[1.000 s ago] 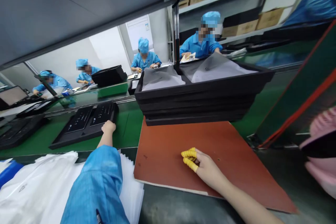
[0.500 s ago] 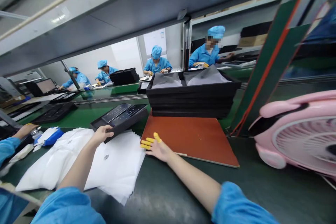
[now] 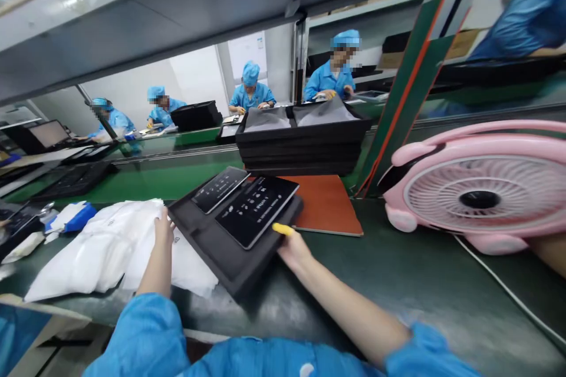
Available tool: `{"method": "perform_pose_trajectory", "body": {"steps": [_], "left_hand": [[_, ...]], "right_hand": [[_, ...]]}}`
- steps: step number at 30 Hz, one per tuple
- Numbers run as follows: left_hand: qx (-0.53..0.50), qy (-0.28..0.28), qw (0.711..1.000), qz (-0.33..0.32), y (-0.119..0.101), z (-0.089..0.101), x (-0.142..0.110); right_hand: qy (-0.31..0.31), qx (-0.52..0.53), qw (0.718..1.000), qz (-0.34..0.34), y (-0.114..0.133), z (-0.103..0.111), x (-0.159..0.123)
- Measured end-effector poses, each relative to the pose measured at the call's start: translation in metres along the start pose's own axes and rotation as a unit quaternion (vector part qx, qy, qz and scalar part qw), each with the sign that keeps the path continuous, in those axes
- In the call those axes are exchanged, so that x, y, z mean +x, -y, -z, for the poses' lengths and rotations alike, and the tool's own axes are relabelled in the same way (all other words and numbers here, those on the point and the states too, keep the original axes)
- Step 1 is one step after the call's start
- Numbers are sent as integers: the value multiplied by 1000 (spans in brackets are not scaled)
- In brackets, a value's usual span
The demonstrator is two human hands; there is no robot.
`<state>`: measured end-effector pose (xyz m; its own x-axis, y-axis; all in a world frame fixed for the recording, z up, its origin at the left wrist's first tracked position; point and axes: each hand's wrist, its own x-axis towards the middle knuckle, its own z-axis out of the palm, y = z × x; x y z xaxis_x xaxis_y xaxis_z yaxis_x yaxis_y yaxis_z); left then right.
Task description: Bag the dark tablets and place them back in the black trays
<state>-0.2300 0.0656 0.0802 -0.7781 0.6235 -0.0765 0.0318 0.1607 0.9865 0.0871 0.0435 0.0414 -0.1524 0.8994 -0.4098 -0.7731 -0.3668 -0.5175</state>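
Left hand (image 3: 163,232): gripping black tray (image 3: 198,241) at left edge, with fingers curled
Right hand (image 3: 295,250): grasping right edge, yellow-covered finger over rim
Tray position: held tilted above table (image 3: 393,274)
Tray contents: two white-printed black panels (image 3: 259,212), side by side
Behind: brown board (image 3: 329,203), then tray stack (image 3: 305,144)
Far right: pink fan (image 3: 480,179)

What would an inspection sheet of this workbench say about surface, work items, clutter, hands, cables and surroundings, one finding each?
Surface: dark green bench; red-brown board partly hidden by the held tray
Work items: black tray with two dark panels
Clutter: white bags heaped left, beside a blue-and-white packet
Hands: left hand and right hand at opposite tray edges
Cables: white cord below pink fan
Surroundings: stacked trays; people in blue beyond
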Motion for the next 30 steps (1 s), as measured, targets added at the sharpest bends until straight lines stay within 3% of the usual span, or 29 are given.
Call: {"method": "perform_pose_trajectory", "body": {"steps": [2, 6, 9, 12, 13, 15, 17, 18, 20, 22, 25, 30], "left_hand": [[-49, 20, 997, 59, 4, -5, 3], [14, 102, 991, 87, 16, -11, -16], [44, 188, 979, 68, 28, -20, -35], [64, 255, 964, 30, 38, -27, -46], [72, 278, 958, 21, 41, -28, -47], [99, 332, 938, -5, 46, -29, -47], [157, 339, 926, -55, 49, -31, -44], [205, 317, 922, -86, 51, -32, -43], [324, 235, 902, -162, 56, -38, -40], [436, 177, 852, -230, 60, -45, -37], [519, 164, 796, -264, 63, -53, -32], [562, 161, 770, -258, 61, -56, -23]], "right_hand": [[-23, -29, 999, 23, 31, 38, -2], [-105, -190, 971, 98, 102, 99, 6], [-156, -284, 939, 112, 145, 117, 13], [-206, -352, 896, 178, 169, 117, 17], [-219, -388, 866, 228, 171, 114, 17], [-204, -486, 774, 351, 168, 106, 13], [-108, -593, 664, 443, 155, 94, 6], [-42, -636, 613, 468, 146, 86, 3], [72, -685, 539, 485, 132, 70, 0], [115, -713, 481, 498, 128, 55, 5], [81, -764, 421, 482, 151, 41, 29], [-75, -891, 308, 325, 216, 36, 84]]}}
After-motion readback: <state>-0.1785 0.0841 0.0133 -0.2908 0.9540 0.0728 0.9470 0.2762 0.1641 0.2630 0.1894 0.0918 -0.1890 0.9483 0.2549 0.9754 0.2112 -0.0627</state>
